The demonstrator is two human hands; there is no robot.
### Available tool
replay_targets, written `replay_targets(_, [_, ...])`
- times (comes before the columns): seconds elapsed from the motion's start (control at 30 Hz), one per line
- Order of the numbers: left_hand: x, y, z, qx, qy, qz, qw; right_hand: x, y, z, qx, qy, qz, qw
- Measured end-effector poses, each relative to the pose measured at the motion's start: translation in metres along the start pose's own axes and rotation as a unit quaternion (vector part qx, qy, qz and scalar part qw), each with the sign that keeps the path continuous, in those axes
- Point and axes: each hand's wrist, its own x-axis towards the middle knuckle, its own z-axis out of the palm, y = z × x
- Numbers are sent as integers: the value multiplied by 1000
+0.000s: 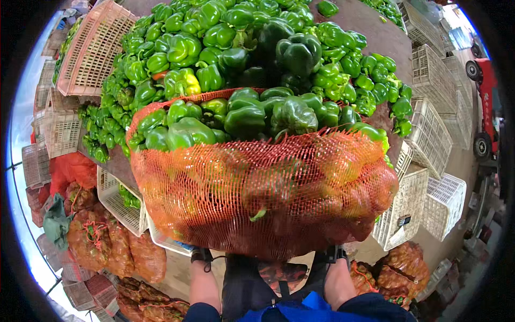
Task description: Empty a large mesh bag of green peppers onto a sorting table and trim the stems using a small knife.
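Note:
A red-orange mesh bag (263,198) full of green bell peppers fills the middle of the view, its mouth gaping toward the pile. Loose peppers (247,115) show in that opening. My left hand (201,254) reaches to the bag's lower left edge, a black band around the wrist. At the lower right edge is my right hand (338,253), also with a black band. The bag hides the fingers of both hands, so their grip does not show. Beyond the bag, a large heap of green bell peppers (185,49) covers the brown table (370,27).
A tilted pinkish plastic crate (94,48) stands at the far left. White crates (442,206) line the right side. Filled mesh bags (147,255) lie at the lower left and more filled sacks (402,268) at the lower right. A red vehicle (486,102) is at the far right.

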Motion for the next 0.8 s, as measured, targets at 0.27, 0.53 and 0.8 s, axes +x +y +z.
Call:
replay_targets(0.27, [-34, 9, 62, 23, 14, -2, 1000, 3, -9, 7, -10, 15, 6, 1000])
replay_targets(0.53, [-81, 27, 115, 41, 3, 7, 999, 7, -36, 21, -10, -4, -16, 1000])
replay_targets(0.8, [-140, 47, 162, 188, -24, 79, 979, 22, -94, 60, -8, -86, -112, 990])
